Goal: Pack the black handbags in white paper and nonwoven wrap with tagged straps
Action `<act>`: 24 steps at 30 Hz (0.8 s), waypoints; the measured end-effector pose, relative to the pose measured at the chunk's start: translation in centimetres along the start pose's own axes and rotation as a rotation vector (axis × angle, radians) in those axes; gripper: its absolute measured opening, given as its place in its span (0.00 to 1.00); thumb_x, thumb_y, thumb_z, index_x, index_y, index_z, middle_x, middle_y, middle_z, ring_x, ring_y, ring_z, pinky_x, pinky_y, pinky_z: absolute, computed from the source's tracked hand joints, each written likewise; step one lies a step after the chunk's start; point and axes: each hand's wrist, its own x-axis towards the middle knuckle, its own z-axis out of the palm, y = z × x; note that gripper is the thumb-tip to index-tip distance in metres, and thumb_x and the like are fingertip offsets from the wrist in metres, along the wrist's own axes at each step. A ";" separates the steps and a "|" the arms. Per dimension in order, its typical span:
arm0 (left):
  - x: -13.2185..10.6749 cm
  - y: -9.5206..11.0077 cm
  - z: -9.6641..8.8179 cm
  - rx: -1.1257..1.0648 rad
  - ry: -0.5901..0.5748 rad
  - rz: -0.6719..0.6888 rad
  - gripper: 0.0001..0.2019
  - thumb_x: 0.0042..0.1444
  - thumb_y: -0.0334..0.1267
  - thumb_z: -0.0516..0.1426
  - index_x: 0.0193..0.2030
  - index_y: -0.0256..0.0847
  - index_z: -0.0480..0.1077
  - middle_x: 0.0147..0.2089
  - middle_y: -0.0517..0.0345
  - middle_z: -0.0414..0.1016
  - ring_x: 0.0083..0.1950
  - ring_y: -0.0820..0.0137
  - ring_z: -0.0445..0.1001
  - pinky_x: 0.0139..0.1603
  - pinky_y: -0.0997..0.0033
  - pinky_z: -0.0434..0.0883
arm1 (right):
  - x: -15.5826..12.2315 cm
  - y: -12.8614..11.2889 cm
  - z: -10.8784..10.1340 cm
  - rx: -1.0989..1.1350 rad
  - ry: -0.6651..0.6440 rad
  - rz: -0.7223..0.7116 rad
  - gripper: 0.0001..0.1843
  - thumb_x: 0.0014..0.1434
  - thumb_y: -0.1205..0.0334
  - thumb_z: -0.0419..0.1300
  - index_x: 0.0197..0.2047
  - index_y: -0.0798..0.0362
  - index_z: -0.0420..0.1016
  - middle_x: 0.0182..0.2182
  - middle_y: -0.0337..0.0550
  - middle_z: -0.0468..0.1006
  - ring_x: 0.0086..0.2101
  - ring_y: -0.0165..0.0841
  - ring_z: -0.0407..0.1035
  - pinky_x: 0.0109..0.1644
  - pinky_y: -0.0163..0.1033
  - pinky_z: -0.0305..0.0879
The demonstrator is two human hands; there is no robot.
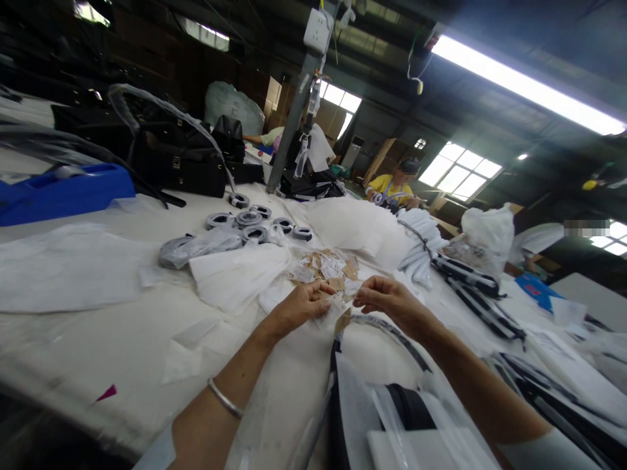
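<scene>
My left hand (304,303) is closed in a pinch on a small piece of clear plastic (327,314). Opposite it, my right hand (385,297) has thumb and fingers pressed together; what they grip is too small to make out. A brown tag (343,320) hangs between the two hands, at the wrapped handle (392,329) of a black bag (409,408). White sheeting and clear plastic cover part of this bag, which lies below my hands. Just beyond my fingertips is a pile of brown and white tags (326,266).
Several wrapped strap coils (249,219) lie left of the pile, by white sheets (240,271). Black bags (179,160) and a blue holder (68,189) stand at the left. A metal post (294,117) rises behind. A person in yellow (389,186) sits across the table.
</scene>
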 end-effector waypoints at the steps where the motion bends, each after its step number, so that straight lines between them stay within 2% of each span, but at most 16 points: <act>1: 0.0 0.0 0.0 0.023 -0.011 -0.002 0.23 0.49 0.49 0.66 0.46 0.34 0.71 0.24 0.68 0.62 0.24 0.79 0.60 0.26 0.77 0.56 | -0.2 -0.1 0.0 0.064 0.011 0.014 0.18 0.44 0.50 0.73 0.27 0.55 0.74 0.29 0.45 0.81 0.32 0.33 0.75 0.35 0.36 0.69; 3: -0.1 -0.1 -0.1 0.047 -0.050 -0.006 0.22 0.48 0.47 0.66 0.45 0.35 0.71 0.22 0.71 0.58 0.23 0.79 0.57 0.25 0.77 0.54 | -0.6 -0.2 0.0 0.201 0.043 0.039 0.17 0.43 0.54 0.74 0.26 0.54 0.73 0.33 0.46 0.82 0.34 0.35 0.76 0.34 0.35 0.70; 6: -0.1 -0.2 -0.1 0.034 -0.094 -0.017 0.23 0.48 0.47 0.66 0.47 0.36 0.69 0.22 0.71 0.58 0.23 0.78 0.59 0.26 0.77 0.57 | -0.7 -0.1 0.2 0.359 0.096 0.037 0.18 0.41 0.55 0.75 0.27 0.54 0.71 0.35 0.46 0.82 0.34 0.35 0.77 0.32 0.35 0.71; 9: 0.0 -0.2 -0.2 0.039 -0.078 -0.009 0.24 0.49 0.49 0.65 0.49 0.37 0.69 0.25 0.68 0.63 0.26 0.76 0.64 0.30 0.74 0.62 | -0.7 0.0 0.1 0.337 0.130 0.029 0.20 0.42 0.52 0.75 0.28 0.54 0.72 0.31 0.43 0.81 0.31 0.33 0.76 0.30 0.34 0.70; 12: 0.1 0.1 -0.1 0.118 0.023 0.063 0.24 0.50 0.50 0.65 0.49 0.37 0.71 0.39 0.55 0.74 0.43 0.67 0.72 0.45 0.68 0.67 | -0.9 0.3 0.1 0.251 0.142 0.032 0.21 0.43 0.49 0.75 0.29 0.54 0.72 0.26 0.40 0.79 0.27 0.31 0.75 0.27 0.32 0.68; 14: 0.0 0.3 0.2 0.156 0.044 0.108 0.23 0.51 0.50 0.64 0.50 0.39 0.71 0.54 0.49 0.72 0.56 0.61 0.69 0.57 0.62 0.63 | -1.1 0.5 0.5 0.212 0.124 0.024 0.21 0.44 0.48 0.74 0.30 0.55 0.72 0.26 0.41 0.79 0.27 0.31 0.74 0.27 0.32 0.69; 16: -0.2 0.6 0.6 0.157 0.000 0.131 0.24 0.53 0.49 0.64 0.54 0.43 0.71 0.60 0.49 0.69 0.63 0.59 0.65 0.63 0.58 0.59 | -1.3 0.7 1.3 0.191 0.092 0.016 0.22 0.46 0.46 0.72 0.30 0.55 0.73 0.28 0.42 0.79 0.27 0.31 0.75 0.30 0.35 0.71; 18: -0.5 0.7 1.0 0.134 -0.084 0.139 0.24 0.53 0.47 0.64 0.55 0.44 0.70 0.60 0.50 0.70 0.63 0.59 0.65 0.64 0.58 0.58 | -1.5 0.6 2.2 0.185 0.065 0.010 0.22 0.46 0.45 0.72 0.31 0.54 0.73 0.28 0.42 0.80 0.28 0.32 0.75 0.32 0.38 0.73; 21: -0.7 0.6 1.6 0.060 -0.189 0.096 0.22 0.52 0.44 0.65 0.53 0.41 0.71 0.50 0.51 0.75 0.55 0.60 0.72 0.57 0.60 0.66 | -1.7 0.2 3.2 0.162 0.052 -0.003 0.23 0.46 0.43 0.71 0.29 0.54 0.71 0.26 0.41 0.79 0.26 0.32 0.74 0.33 0.40 0.74; 24: -0.7 0.4 1.8 0.027 -0.180 0.071 0.17 0.52 0.45 0.65 0.46 0.38 0.74 0.44 0.52 0.76 0.48 0.63 0.73 0.50 0.65 0.68 | -1.8 -0.3 3.4 0.128 0.035 -0.006 0.25 0.48 0.40 0.68 0.29 0.53 0.70 0.26 0.41 0.79 0.25 0.32 0.74 0.33 0.41 0.74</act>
